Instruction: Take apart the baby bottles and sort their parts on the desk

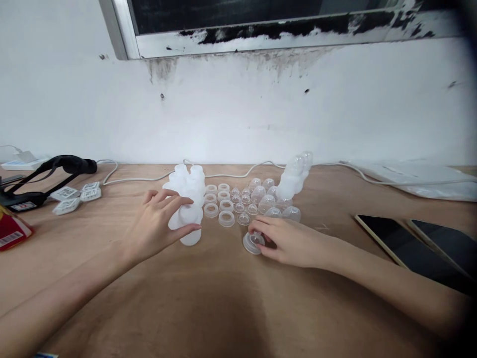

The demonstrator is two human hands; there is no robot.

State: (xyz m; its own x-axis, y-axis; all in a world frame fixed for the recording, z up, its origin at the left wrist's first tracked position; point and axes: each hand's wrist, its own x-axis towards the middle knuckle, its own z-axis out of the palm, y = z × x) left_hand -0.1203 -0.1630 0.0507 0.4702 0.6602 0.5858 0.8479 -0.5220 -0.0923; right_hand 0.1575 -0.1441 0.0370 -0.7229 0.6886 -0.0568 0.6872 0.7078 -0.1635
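Note:
My left hand [158, 223] curls around a small white plastic bottle [189, 226] at the front of a cluster of white bottles [188, 181]. My right hand [288, 239] rests on the wooden table [223, 298], fingers pinching a clear ring with a nipple piece [253, 242] flat on the surface. Between the hands lie several clear rings [219, 204] and small nipples [244, 206] in rows. Clear dome caps [274, 201] sit behind my right hand, next to a tilted stack of domes [296, 174].
A black headset [55, 171] with white tags [74, 198] and a white cable [149, 176] lies at the left. A red packet [11, 231] sits at the left edge. Two dark tablets [406, 246] and a plastic bag [413, 176] lie at the right. A white wall rises behind.

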